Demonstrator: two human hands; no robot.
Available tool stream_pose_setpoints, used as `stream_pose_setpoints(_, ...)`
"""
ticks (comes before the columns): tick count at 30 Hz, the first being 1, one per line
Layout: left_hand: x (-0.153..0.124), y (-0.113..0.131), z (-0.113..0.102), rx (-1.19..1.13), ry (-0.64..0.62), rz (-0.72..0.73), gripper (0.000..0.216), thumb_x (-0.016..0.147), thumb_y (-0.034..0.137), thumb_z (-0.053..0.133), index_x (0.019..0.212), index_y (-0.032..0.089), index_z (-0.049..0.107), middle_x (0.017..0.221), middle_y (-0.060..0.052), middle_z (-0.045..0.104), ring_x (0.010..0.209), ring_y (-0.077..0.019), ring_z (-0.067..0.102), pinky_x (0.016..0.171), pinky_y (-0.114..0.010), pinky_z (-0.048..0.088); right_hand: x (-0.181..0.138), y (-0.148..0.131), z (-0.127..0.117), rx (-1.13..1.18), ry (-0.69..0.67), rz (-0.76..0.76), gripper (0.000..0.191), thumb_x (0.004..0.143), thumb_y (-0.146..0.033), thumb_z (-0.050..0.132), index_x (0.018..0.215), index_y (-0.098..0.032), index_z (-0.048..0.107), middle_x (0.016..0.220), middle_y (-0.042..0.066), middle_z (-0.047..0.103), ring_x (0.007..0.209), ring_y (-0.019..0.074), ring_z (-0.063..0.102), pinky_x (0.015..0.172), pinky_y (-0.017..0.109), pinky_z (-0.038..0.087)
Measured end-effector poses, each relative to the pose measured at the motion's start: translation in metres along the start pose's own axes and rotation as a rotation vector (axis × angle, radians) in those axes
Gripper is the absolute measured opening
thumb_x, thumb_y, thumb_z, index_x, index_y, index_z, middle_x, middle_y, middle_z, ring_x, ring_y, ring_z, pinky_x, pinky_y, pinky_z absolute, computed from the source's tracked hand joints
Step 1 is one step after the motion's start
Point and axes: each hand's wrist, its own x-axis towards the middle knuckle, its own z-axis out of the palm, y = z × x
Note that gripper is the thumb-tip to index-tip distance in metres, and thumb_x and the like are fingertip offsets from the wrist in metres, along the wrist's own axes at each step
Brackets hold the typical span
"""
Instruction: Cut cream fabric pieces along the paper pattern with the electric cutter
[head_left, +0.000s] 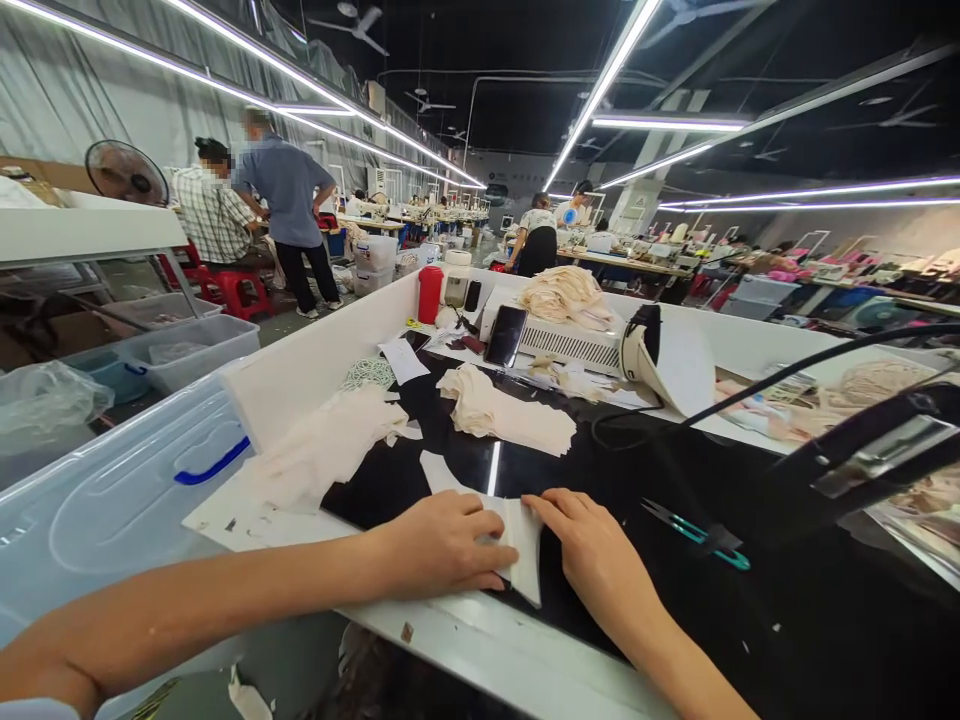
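Observation:
A pale, narrow fabric piece (525, 550) with a folded strip lies at the near edge of the black tabletop (600, 620). My left hand (450, 545) rests over its left part, fingers bent and closed on the cloth. Fingertips of my right hand (585, 535) grip the upper right edge of the same piece; the thumb's contact is partly hidden. Just beyond is a stack of cream fabric pieces (510, 410). To the left, a looser pile of pale cloth (322, 450) spreads over the table corner. Teal thread snips (701, 535) lie right of my right hand.
A dark machine arm (877, 450) and a black cable (757, 385) reach in from the right. Along the back stand a phone (506, 335), a red bottle (430, 295) and more cream fabric (568, 297). A lidded plastic bin (150, 470) sits left; people (289, 200) are farther off.

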Motion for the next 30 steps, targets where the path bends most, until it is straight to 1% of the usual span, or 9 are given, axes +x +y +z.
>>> stream_pose_setpoints(2, -0.001, 0.000, 0.000, -0.006, 0.006, -0.003, 0.033, 0.113, 0.048, 0.078, 0.135, 0.024, 0.075, 0.122, -0.006, 0.077, 0.093, -0.0216, 0.068, 0.085, -0.037, 0.057, 0.000, 0.002, -0.002, -0.016, 0.015, 0.018, 0.067, 0.086, 0.016, 0.042, 0.122, -0.020, 0.085, 0.110, 0.008, 0.084, 0.094, 0.0241, 0.079, 0.078, 0.034, 0.062)
stream_pose_setpoints(5, -0.002, 0.002, 0.001, -0.022, -0.001, -0.006, 0.033, 0.114, 0.048, 0.076, 0.137, 0.023, 0.075, 0.123, -0.006, 0.078, 0.093, -0.0219, 0.070, 0.085, -0.038, 0.058, -0.002, 0.005, -0.006, -0.023, 0.049, 0.024, 0.067, 0.088, 0.015, 0.039, 0.124, -0.020, 0.084, 0.116, 0.010, 0.084, 0.101, 0.0255, 0.080, 0.082, 0.036, 0.062)
stream_pose_setpoints(9, -0.002, -0.002, -0.001, -0.114, -0.014, -0.073, 0.032, 0.120, 0.043, 0.066, 0.144, 0.024, 0.075, 0.127, -0.008, 0.081, 0.103, -0.0221, 0.076, 0.094, -0.036, 0.060, -0.009, 0.000, -0.013, 0.061, 0.059, -0.079, 0.066, 0.093, 0.013, 0.042, 0.132, -0.022, 0.082, 0.122, 0.008, 0.084, 0.107, 0.0227, 0.080, 0.090, 0.034, 0.064)
stream_pose_setpoints(13, -0.008, -0.027, -0.015, -0.242, -0.017, -0.305, 0.034, 0.123, 0.030, 0.053, 0.146, 0.020, 0.075, 0.136, -0.012, 0.080, 0.123, -0.0249, 0.077, 0.109, -0.037, 0.060, -0.016, -0.012, -0.015, 0.153, 0.028, -0.146, 0.062, 0.095, 0.009, 0.046, 0.135, -0.025, 0.080, 0.124, 0.007, 0.083, 0.107, 0.0214, 0.081, 0.091, 0.032, 0.064)
stream_pose_setpoints(17, -0.021, -0.056, -0.028, -0.293, -0.094, -0.584, 0.028, 0.117, 0.029, 0.063, 0.140, 0.019, 0.076, 0.143, -0.015, 0.077, 0.135, -0.0303, 0.072, 0.121, -0.047, 0.056, -0.022, -0.025, -0.011, 0.201, -0.001, -0.126, 0.063, 0.092, 0.010, 0.047, 0.131, -0.026, 0.080, 0.119, 0.006, 0.083, 0.102, 0.0211, 0.081, 0.088, 0.032, 0.064)
stream_pose_setpoints(20, -0.029, -0.065, -0.031, -0.320, -0.135, -0.644, 0.018, 0.112, 0.029, 0.071, 0.125, 0.019, 0.077, 0.137, -0.013, 0.078, 0.129, -0.0305, 0.073, 0.117, -0.047, 0.057, -0.025, -0.027, -0.006, 0.215, 0.000, -0.137, 0.064, 0.090, 0.012, 0.045, 0.130, -0.025, 0.079, 0.117, 0.006, 0.083, 0.097, 0.0198, 0.081, 0.083, 0.030, 0.064)
stream_pose_setpoints(22, -0.031, -0.065, -0.031, -0.338, -0.132, -0.653, 0.010, 0.111, 0.028, 0.070, 0.113, 0.020, 0.075, 0.133, -0.010, 0.078, 0.126, -0.0282, 0.073, 0.114, -0.043, 0.057, -0.026, -0.027, -0.004, 0.217, 0.000, -0.131, 0.065, 0.090, 0.012, 0.045, 0.131, -0.025, 0.079, 0.118, 0.006, 0.083, 0.096, 0.0199, 0.081, 0.081, 0.030, 0.063)
stream_pose_setpoints(24, -0.030, -0.063, -0.032, -0.361, -0.126, -0.662, 0.010, 0.111, 0.026, 0.067, 0.104, 0.021, 0.072, 0.129, -0.008, 0.078, 0.123, -0.0260, 0.073, 0.111, -0.040, 0.056, -0.026, -0.027, -0.004, 0.218, 0.000, -0.127, 0.065, 0.089, 0.012, 0.045, 0.130, -0.026, 0.079, 0.118, 0.007, 0.083, 0.095, 0.0203, 0.081, 0.080, 0.030, 0.063)
stream_pose_setpoints(30, -0.034, -0.063, -0.047, -0.423, -0.123, -0.673, 0.011, 0.106, 0.018, 0.059, 0.104, 0.022, 0.069, 0.123, -0.004, 0.081, 0.110, -0.0221, 0.075, 0.102, -0.034, 0.058, -0.026, -0.036, -0.009, 0.205, -0.005, -0.057, 0.070, 0.084, 0.014, 0.046, 0.131, -0.027, 0.080, 0.121, 0.006, 0.083, 0.103, 0.0211, 0.081, 0.086, 0.031, 0.064)
